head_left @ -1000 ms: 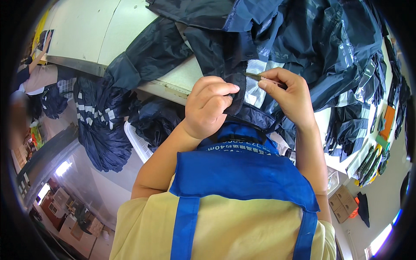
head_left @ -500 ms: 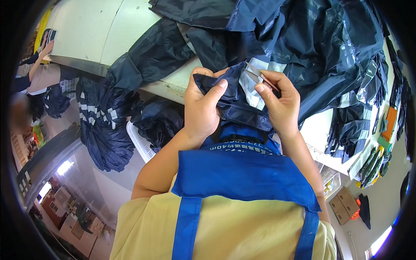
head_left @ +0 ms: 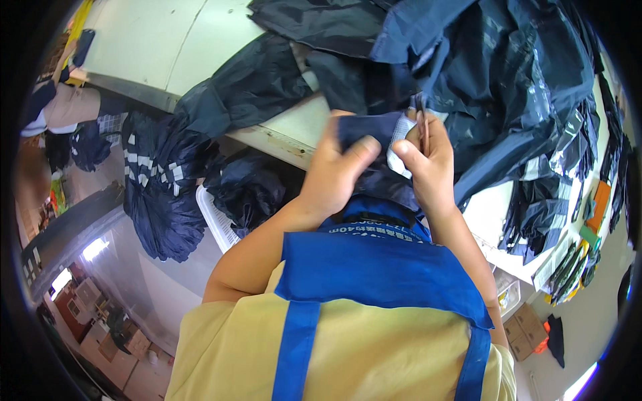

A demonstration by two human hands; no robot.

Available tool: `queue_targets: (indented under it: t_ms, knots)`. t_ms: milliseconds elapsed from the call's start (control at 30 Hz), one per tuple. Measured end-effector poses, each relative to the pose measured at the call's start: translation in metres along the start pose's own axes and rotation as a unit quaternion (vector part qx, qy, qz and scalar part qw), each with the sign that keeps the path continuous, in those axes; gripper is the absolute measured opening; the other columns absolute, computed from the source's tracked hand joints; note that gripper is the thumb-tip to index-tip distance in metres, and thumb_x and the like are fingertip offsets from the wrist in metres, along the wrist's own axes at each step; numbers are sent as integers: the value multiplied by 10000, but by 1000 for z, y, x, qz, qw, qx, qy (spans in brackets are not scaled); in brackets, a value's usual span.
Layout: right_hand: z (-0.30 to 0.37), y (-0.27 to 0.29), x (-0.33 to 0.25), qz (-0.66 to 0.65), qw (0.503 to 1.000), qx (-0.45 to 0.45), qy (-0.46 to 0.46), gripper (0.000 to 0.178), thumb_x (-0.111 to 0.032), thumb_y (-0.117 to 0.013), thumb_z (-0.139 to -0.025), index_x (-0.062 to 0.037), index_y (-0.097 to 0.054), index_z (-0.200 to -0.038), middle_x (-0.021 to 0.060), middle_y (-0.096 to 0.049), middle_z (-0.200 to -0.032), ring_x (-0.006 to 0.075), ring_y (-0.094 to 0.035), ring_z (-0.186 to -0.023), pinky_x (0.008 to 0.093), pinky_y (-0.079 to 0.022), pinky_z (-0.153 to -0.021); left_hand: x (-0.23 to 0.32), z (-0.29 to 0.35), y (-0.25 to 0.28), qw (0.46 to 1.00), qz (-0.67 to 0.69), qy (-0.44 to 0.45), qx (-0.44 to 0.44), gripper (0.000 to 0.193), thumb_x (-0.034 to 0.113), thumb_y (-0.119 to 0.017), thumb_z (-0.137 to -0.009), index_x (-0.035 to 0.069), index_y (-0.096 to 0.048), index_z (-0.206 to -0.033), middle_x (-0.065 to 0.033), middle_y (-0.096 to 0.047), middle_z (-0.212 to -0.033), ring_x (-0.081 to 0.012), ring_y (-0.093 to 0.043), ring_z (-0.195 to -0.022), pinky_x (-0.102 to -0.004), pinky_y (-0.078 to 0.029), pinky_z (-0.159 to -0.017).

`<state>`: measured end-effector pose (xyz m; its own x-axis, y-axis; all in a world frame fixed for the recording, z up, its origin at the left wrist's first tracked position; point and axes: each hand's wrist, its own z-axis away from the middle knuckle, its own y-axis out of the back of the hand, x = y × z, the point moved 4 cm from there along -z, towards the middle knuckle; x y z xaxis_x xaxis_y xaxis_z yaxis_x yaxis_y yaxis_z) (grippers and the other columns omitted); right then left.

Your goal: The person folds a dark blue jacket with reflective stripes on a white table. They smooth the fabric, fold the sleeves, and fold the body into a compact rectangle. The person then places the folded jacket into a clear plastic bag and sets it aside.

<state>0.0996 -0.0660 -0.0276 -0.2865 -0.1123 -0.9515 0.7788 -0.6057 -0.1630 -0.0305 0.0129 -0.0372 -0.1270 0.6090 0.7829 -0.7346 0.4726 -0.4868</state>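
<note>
My left hand (head_left: 338,170) is closed on a folded edge of a dark navy garment (head_left: 381,130), thumb on top. Closed around a pair of thread snips (head_left: 421,130) is my right hand (head_left: 428,164), its thumb beside a silver reflective strip (head_left: 400,146) of the same garment. The snips' blades point away from me and are smeared by motion. The garment's lower part hangs over the table edge in front of my blue apron (head_left: 381,267). More dark garments (head_left: 495,80) lie heaped on the table beyond my hands.
The pale table (head_left: 134,50) runs off to the far left. A bundle of dark garments with reflective strips (head_left: 164,194) hangs at the left, beside a white basket (head_left: 217,217) of dark cloth. Another person (head_left: 63,110) stands at the far left. Cardboard boxes (head_left: 526,331) stand lower right.
Both hands have shifted, the left one to the right, closer to the right hand. The snips have turned from slanting left to nearly upright. The reflective strip shows less.
</note>
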Motion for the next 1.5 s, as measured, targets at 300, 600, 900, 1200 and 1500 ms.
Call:
queue_targets:
  t_ms: [300,600,900,1200,1500]
  knots:
    - [4,41,26,21,991,113,-72,137,-111,-639,-877,-18,-583,-960,-60,-448,-692,42,-377,-606,210,-305,-565,122,-26,226,568,-653,-130,484,818,220,-744,-737,88,-299,-1410,-209,-334,-1429,-384,-409,-1243,-465,-310,-1056]
    - [17,-33,-36,80,995,-56,36,308,-211,-463,-992,28,-556,-1163,3,-549,-786,43,-463,-616,197,-391,-571,85,24,151,976,132,-118,126,444,-12,-615,-809,7,-520,-1242,-114,-614,-1153,-253,-612,-1026,-391,-501,-900]
    - [11,-56,-40,-2,982,-174,-70,192,-63,-652,-873,14,-611,-1044,-10,-619,-822,38,-533,-690,187,-438,-632,52,83,76,968,-218,-41,-116,695,129,-779,-709,-12,-459,-1310,-78,-544,-1240,-166,-505,-1134,-326,-373,-1005]
    - [22,-34,-55,157,962,-217,58,94,-35,-656,-822,15,-653,-902,16,-545,-763,90,-493,-686,238,-380,-626,109,37,25,848,-454,-231,-150,359,76,-580,-878,2,-520,-1224,-79,-593,-1109,-148,-566,-1003,-276,-424,-875]
    - [46,-46,-90,299,868,-158,363,433,56,-722,-626,-53,-682,-1043,100,-614,-948,216,-609,-791,283,-480,-613,94,31,-1,969,-188,-42,-155,113,58,-560,-929,50,-472,-1000,48,-492,-798,10,-443,-716,-160,-336,-634]
